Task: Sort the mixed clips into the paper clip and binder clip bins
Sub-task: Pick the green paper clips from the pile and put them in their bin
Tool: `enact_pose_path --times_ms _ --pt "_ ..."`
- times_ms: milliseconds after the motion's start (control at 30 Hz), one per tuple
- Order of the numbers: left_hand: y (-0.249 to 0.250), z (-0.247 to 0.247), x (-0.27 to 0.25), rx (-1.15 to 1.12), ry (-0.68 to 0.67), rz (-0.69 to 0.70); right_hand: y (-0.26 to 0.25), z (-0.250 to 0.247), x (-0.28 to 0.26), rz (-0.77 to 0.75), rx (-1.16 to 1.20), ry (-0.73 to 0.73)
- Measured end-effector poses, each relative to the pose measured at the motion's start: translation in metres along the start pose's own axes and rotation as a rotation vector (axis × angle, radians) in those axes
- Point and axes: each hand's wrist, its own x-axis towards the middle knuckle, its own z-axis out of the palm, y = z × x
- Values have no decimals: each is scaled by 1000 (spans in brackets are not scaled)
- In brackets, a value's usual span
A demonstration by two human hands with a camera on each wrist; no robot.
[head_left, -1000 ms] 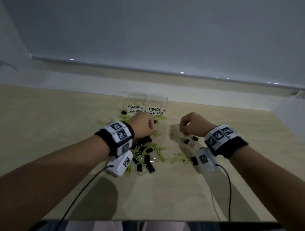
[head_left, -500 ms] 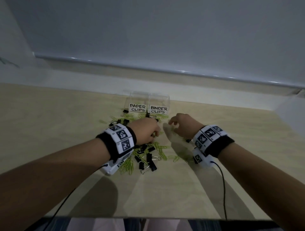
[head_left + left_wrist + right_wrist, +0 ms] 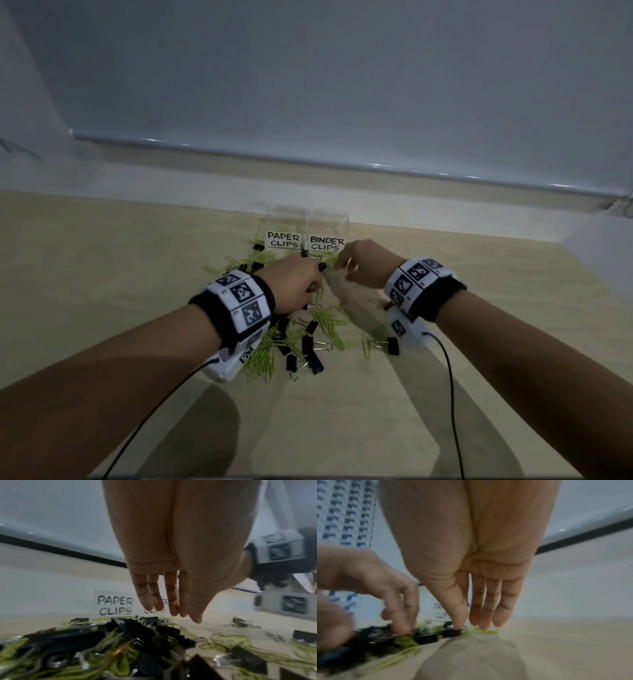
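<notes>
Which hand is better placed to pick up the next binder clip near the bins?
Right, probably. The right hand has its thumb tip on a black binder clip just before the binder clip bin. The left hand hangs over the pile, fingers straight.

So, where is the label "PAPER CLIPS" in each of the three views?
Head: the PAPER CLIPS label is at centre, on the left clear bin, just beyond the left hand.
Left wrist: the label is left of centre, behind the fingers.
Right wrist: not readable.
Shared landmark: the mixed clip pile.
</notes>
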Motion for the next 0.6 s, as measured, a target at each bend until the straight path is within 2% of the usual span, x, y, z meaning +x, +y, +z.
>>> enact_pose_path --times_ms 67,133,233,400,500,600 --pt "7 6 6 106 -37 37 8 -4 12 26 -47 24" --pt "10 11 11 180 -79 48 10 -2 18 10 -134 -38" --pt "9 18 13 141 -148 32 9 8 13 -39 -226 -93" --pt "13 20 3 51 -217 103 20 19 -22 -106 -168 -106" --pt "16 24 3 -3 -199 72 17 19 -49 -164 -130 -164" --pt "24 25 7 -2 -179 24 3 17 -66 -129 -61 -183"
